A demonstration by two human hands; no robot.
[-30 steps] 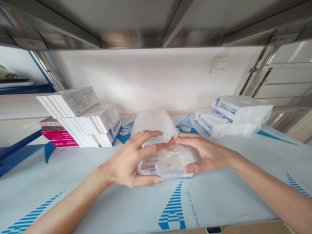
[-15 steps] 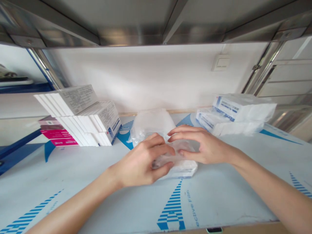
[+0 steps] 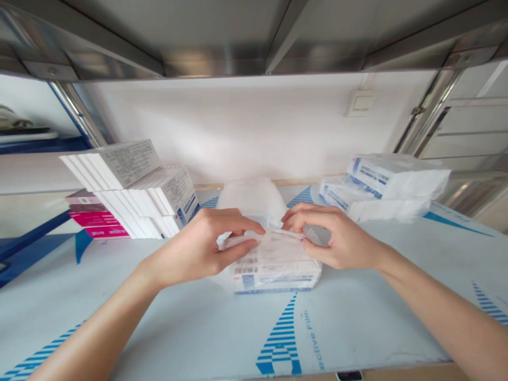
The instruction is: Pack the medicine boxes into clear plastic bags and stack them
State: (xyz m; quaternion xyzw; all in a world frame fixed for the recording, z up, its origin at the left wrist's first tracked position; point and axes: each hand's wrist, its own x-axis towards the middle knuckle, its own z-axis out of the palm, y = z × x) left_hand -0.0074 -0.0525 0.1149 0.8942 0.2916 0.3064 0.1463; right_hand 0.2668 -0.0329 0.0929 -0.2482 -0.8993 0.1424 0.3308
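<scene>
A clear plastic bag (image 3: 273,254) with white-and-blue boxes inside lies in front of me on the film-covered table. At the bag's left top edge is my left hand (image 3: 210,241), its thumb and curled fingers closing on the thin plastic. My right hand (image 3: 337,233) pinches a folded strip of the bag between thumb and fingers on the right side. Part of the bag's top is hidden behind both hands. Directly behind lies a pile of clear plastic bags (image 3: 252,198).
White boxes (image 3: 138,185) are stacked at the left, beside pink boxes (image 3: 101,219). Bagged boxes (image 3: 389,180) sit in a pile at the back right. A metal shelf (image 3: 222,37) overhangs the table (image 3: 190,328). A wall switch (image 3: 361,103) is behind.
My left hand has moved left and slightly up, uncovering the printed front of the bagged boxes. My right hand has closed on the folded plastic, hardly shifting.
</scene>
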